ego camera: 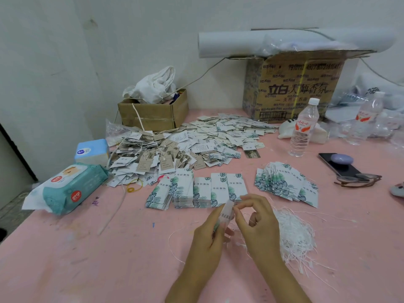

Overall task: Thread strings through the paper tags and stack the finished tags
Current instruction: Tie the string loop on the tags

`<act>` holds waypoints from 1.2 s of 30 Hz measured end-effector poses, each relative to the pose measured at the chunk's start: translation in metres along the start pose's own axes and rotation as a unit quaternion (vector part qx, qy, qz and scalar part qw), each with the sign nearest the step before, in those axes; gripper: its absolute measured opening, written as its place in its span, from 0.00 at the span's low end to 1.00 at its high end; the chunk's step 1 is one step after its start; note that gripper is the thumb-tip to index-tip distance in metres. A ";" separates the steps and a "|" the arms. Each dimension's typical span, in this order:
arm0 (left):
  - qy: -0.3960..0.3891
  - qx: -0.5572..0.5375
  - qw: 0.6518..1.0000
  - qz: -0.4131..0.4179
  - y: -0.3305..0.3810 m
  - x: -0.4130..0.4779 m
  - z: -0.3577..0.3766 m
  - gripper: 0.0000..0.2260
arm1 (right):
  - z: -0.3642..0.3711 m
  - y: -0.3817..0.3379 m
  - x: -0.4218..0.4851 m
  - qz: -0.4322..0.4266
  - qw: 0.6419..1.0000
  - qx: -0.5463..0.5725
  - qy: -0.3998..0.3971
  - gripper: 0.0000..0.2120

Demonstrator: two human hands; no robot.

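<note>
Lower centre, left hand [208, 236] grips the paper tag [227, 212] by its edges (surely light, stiff card, best held there); right hand [260, 224] pinches its top.

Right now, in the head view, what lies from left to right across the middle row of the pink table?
Wet wipes pack → yellow rubber band → neat tag stacks → fanned tag pile → glasses.

Fig. 1, head view | worn on my head | faces forward-down | close above my fingers [249, 201], desk [109, 248]
</note>
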State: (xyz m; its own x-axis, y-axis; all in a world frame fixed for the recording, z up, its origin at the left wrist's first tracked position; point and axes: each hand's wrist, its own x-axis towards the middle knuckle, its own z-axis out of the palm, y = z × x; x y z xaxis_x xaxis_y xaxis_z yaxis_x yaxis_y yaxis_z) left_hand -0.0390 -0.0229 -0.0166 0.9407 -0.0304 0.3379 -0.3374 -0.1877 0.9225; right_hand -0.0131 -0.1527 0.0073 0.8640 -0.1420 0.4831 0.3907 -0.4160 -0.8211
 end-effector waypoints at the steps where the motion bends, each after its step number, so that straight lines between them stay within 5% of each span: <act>1: 0.004 -0.017 1.000 -0.010 0.001 0.001 0.001 0.19 | 0.000 0.000 0.000 0.004 1.000 0.005 -0.005 0.08; 9: -0.007 -0.086 0.995 -0.046 0.002 0.003 0.002 0.21 | 0.000 -0.002 -0.006 -0.015 0.998 0.028 -0.055 0.13; 17: -0.007 0.015 1.000 -0.001 0.000 0.000 0.000 0.20 | 0.001 0.002 -0.004 -0.047 0.997 -0.055 -0.010 0.12; 36: -0.017 0.028 0.999 0.005 -0.003 -0.001 -0.002 0.19 | 0.004 0.004 -0.001 -0.012 0.999 0.031 -0.009 0.14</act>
State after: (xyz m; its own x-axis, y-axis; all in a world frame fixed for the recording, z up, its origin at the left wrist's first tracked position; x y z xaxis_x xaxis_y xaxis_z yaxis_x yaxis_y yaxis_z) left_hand -0.0388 -0.0200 -0.0187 0.9381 -0.0663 0.3401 -0.3458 -0.2424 0.9065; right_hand -0.0114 -0.1502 0.0020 0.8594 -0.1154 0.4980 0.4303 -0.3627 -0.8266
